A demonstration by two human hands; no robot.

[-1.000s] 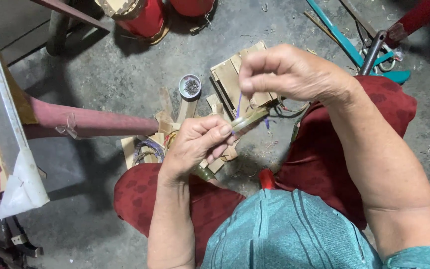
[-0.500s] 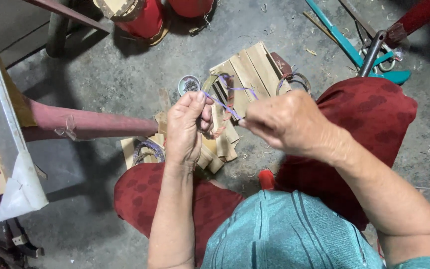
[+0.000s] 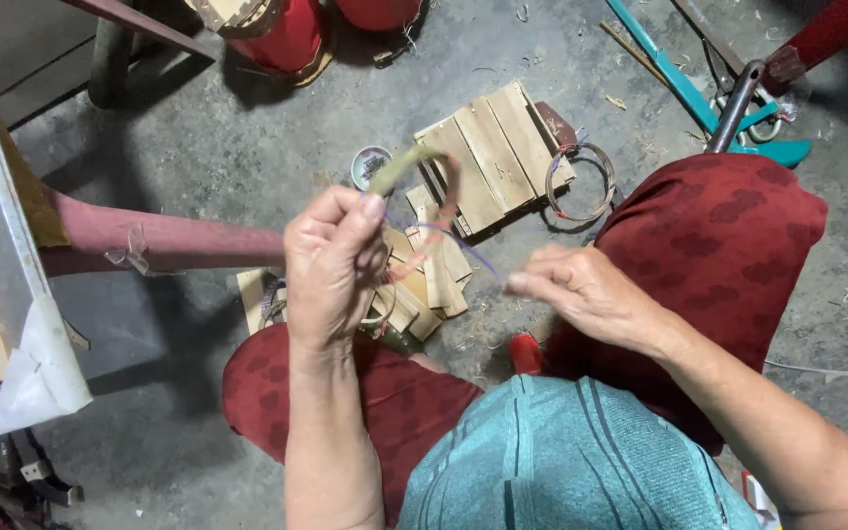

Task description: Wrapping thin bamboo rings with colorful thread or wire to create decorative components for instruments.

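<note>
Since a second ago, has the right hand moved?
Yes. The right hand has dropped from above the wooden slat board to below it, beside the red-clad knee.

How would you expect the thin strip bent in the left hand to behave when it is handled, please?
The strip curves into an arc above the left hand, so it is probably flexible and springy. It looks thin, so likely light. The purple thread running to the right hand seems limp.
</note>
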